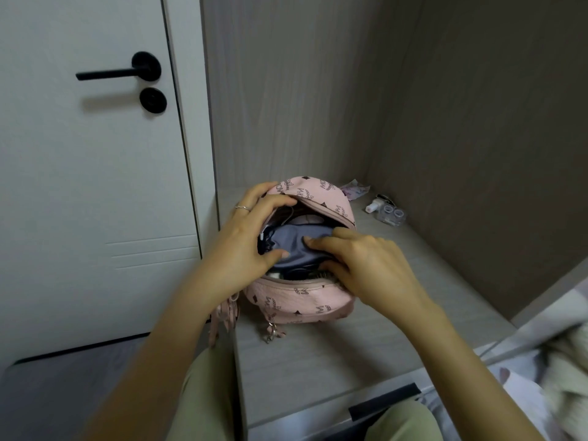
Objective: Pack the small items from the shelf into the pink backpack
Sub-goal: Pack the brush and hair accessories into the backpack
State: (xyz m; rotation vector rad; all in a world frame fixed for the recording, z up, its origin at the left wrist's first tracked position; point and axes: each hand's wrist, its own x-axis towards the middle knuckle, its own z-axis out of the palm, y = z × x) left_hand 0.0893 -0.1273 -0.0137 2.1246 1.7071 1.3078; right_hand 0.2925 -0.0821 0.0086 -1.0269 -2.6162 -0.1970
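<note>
One grey pouch point(294, 245) inside pink backpack point(302, 302)

A pouch point(296, 241) lies in the backpack point(302, 300) on the shelf point(334, 361), bottle point(371, 206) and case point(393, 215) behind it.

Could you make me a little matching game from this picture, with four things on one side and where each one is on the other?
Things:
1 grey pouch
2 white bottle
3 black handle
4 ring

Places:
A on the left hand
B on the door
C in the pink backpack
D on the shelf

Pairs: 1-C, 2-D, 3-B, 4-A.
</note>
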